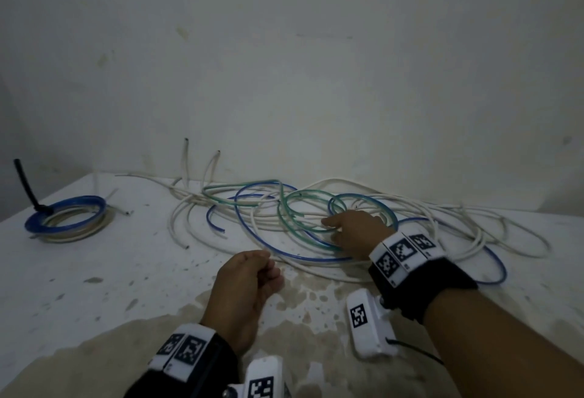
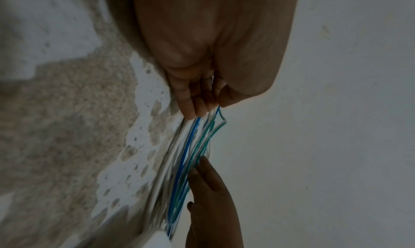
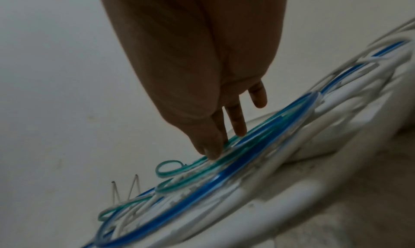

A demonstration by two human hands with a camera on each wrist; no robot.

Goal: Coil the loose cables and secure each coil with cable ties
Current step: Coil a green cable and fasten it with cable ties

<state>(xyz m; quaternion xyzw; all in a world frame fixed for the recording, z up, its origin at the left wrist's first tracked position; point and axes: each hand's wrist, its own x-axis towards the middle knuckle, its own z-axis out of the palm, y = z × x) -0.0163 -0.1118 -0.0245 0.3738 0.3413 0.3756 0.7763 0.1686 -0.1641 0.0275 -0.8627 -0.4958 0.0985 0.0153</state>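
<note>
White, blue and green loose cables point(image 1: 284, 217) lie tangled on the table point(image 1: 94, 277) by the wall, the pile's long axis running left to right. The right hand point(image 1: 354, 233) rests straight fingers point(image 3: 235, 120) on the green loops. The left hand point(image 1: 243, 287) is curled, pinching a thin white strand. A tied coil point(image 1: 68, 219) lies flat at far left.

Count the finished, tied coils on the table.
1. The tied coil, blue and pale cable bound by a black cable tie, lies at the table's far left. The rest is a loose tangle in the middle, which the right hand touches.
</note>
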